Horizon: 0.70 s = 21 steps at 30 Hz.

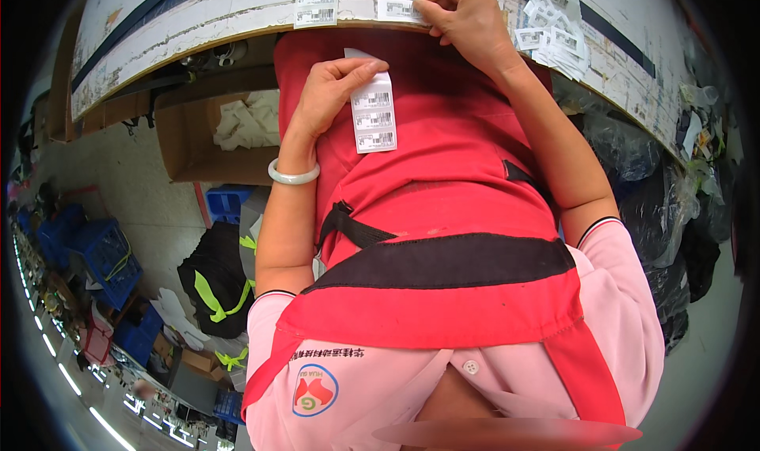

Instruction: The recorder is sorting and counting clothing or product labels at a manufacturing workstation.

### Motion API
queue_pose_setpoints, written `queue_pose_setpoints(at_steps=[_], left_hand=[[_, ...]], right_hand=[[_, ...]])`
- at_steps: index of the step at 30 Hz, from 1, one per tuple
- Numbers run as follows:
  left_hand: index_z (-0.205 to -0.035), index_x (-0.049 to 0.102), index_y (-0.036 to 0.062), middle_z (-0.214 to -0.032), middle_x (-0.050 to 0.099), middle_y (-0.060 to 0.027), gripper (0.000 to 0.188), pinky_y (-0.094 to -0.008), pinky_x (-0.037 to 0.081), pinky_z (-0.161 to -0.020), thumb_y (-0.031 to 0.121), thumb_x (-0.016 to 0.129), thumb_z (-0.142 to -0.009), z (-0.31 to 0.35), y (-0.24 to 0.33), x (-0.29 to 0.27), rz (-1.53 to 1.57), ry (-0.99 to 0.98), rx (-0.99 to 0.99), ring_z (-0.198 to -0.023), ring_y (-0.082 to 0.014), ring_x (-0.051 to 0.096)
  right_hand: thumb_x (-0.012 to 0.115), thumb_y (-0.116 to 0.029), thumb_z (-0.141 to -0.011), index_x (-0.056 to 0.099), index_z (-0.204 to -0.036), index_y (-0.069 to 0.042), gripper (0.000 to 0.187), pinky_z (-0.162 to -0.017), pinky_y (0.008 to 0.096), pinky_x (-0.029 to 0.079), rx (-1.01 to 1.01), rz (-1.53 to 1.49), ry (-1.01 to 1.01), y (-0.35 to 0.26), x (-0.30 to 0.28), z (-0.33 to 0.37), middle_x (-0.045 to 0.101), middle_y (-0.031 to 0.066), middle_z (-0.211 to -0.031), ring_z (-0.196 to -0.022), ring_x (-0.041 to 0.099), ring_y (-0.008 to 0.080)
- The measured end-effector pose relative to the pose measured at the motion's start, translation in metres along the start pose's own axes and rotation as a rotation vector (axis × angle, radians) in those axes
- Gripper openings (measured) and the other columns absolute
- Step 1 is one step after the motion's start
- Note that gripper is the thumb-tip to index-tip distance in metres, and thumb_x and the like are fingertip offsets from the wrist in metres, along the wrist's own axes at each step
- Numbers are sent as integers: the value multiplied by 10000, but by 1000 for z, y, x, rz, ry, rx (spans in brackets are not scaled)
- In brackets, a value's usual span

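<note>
A strip of white barcode labels [374, 120] hangs over my red apron, its upper end pinched between the thumb and fingers of my left hand [332, 95]. Up at the table's near edge, my right hand [469, 25] has its thumb and forefinger closed on the right end of a single white label [397, 10]. That label lies against or just above the worn white table [214, 11]; I cannot tell which. Left of it, another label strip [317, 1] lies on the table edge. A loose heap of small labels [554, 31] sits to the right of my right hand.
Below the table on the left stands an open cardboard box [186, 138] with pale cloth [249, 121] in it. Blue crates [107, 261] and a black bag [218, 277] are farther left. Clear plastic bags [661, 205] crowd the right side under the table.
</note>
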State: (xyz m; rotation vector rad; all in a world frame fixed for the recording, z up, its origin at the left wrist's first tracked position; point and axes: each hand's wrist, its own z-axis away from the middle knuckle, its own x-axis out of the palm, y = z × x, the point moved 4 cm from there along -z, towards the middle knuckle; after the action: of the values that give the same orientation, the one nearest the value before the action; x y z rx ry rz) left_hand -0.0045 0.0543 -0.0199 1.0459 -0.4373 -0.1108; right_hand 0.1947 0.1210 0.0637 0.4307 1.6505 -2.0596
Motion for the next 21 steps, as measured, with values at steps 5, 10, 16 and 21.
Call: queue_pose_setpoints(at_steps=[5, 10, 16, 21], left_hand=[[-1065, 688, -18, -880, 681, -42, 282, -228, 504, -705, 222, 605, -943, -2, -4, -2, 62, -6, -3, -777, -92, 619], [-1152, 639, -17, -931, 666, -60, 336, -225, 515, -628, 247, 508, -990, 1, 6, 5, 217, 14, 47, -747, -96, 626], [-1308, 524, 2, -894, 639, -41, 400, -186, 397, -451, 62, 585, -917, 28, 15, 1, 213, 28, 16, -605, -47, 529], [-1199, 619, -1, -845, 641, -41, 283, -183, 402, -458, 69, 576, -928, 31, 10, 3, 185, 30, -3, -569, -45, 505]], right_hand=[[639, -227, -920, 664, -988, -24, 216, -559, 183, 484, -76, -147, -46, 20, -5, 4, 630, 0, -772, -637, 588, 50], [630, -216, -927, 666, -973, -21, 204, -571, 177, 469, -166, -247, 23, 16, -36, 26, 626, -2, -756, -647, 578, 40], [685, -194, -883, 683, -902, -30, 165, -561, 183, 464, -149, -90, 410, 60, -137, 58, 648, -7, -732, -647, 594, 51], [769, -354, -763, 676, -921, -79, 331, -584, 295, 460, 52, 364, 467, 124, -166, 60, 600, 16, -690, -604, 561, 122]])
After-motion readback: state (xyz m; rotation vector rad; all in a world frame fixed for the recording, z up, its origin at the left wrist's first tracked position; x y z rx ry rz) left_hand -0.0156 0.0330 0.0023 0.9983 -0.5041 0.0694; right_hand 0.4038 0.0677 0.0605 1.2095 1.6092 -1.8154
